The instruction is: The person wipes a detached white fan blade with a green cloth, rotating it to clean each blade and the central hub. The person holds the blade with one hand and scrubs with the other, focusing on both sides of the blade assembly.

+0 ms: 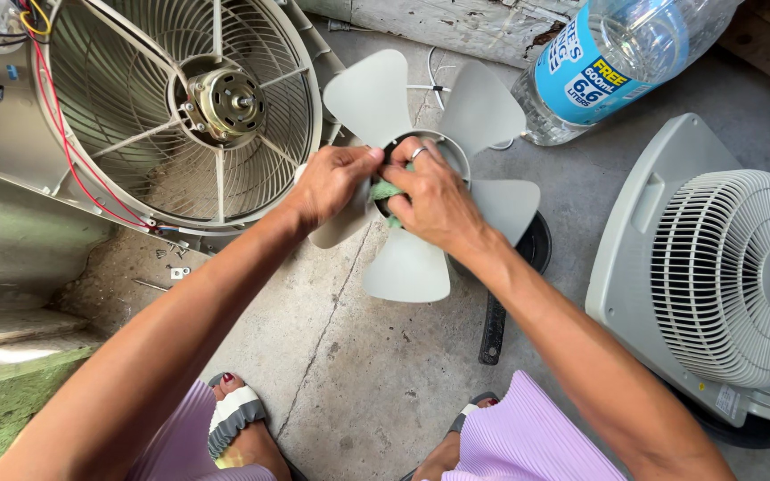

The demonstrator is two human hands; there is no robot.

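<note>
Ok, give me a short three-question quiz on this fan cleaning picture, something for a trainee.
1. True or false: the fan blade is mounted on the motor.
2. What do the left hand and right hand press against the blade's hub? A) a screwdriver B) a green scrub pad C) a paintbrush
3. What lies on the floor to the right of the blade, grille facing up?

Key
1. False: it is off the motor, held over the concrete floor.
2. B, the green scrub pad.
3. The front fan cover.
</note>
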